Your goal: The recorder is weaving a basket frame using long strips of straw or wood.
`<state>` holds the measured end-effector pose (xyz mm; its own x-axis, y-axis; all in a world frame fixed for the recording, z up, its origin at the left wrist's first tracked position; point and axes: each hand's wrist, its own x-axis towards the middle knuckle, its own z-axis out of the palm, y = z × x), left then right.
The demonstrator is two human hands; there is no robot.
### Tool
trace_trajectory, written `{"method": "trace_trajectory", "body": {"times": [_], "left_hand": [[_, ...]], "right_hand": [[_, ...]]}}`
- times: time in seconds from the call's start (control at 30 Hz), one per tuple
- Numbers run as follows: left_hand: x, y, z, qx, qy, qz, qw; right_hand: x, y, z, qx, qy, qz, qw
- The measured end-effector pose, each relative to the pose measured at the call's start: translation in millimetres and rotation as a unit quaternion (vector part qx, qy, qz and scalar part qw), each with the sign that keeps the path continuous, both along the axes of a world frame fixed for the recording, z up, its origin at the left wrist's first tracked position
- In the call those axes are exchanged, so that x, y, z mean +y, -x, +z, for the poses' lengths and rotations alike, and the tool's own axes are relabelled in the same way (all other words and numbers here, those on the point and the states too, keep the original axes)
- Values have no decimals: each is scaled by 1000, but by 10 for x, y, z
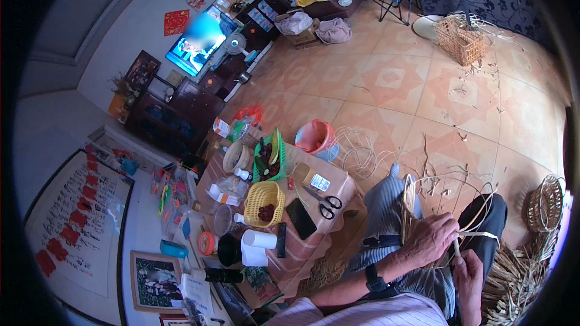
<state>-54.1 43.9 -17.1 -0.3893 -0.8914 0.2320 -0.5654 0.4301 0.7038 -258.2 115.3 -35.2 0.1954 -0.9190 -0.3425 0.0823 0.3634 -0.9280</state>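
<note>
Over my lap, my left hand [431, 239], with a dark watch [375, 279] on its wrist, is closed on a pale weaving strip [480, 235]. Just below and to the right, my right hand [468, 270] pinches a strip too, its fingers partly hidden. Whether both hold the same strip I cannot tell. A partly woven basket [408, 208] rests against my left thigh, beside the left hand. Thin loose ends curve out from it over my dark trouser leg [492, 214] and the striped grey cloth [382, 205].
Left of me stands a cluttered table with black scissors [330, 206], a yellow basket [264, 204], a green basket [269, 157] and a paper roll [260, 239]. A red-rimmed bucket [315, 137] is beyond it. Dry strips [513, 284] and a wicker basket [545, 204] lie right; another basket [462, 41] sits farther off.
</note>
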Motion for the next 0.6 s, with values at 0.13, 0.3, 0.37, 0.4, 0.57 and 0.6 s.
{"method": "trace_trajectory", "body": {"times": [0.13, 0.3, 0.37, 0.4, 0.57, 0.6], "left_hand": [[-7, 2, -25, 12, -28, 16, 999], [-44, -29, -7, 0, -8, -9, 1000], [-41, -74, 15, -3, 15, -18, 1000], [-37, -105, 30, -6, 39, -27, 999], [-1, -74, -23, -4, 17, -30, 999], [-9, -60, -34, -3, 3, -28, 1000]], "right_hand": [[62, 35, 144, 10, -2, 11, 1000], [64, 74, 325, -2, -2, 29, 1000], [35, 74, 362, -23, 0, 32, 999], [8, 50, 407, -44, -7, 26, 999], [-57, 42, 480, -86, -18, 4, 996], [-41, 41, 467, -98, -15, 0, 995]]}}
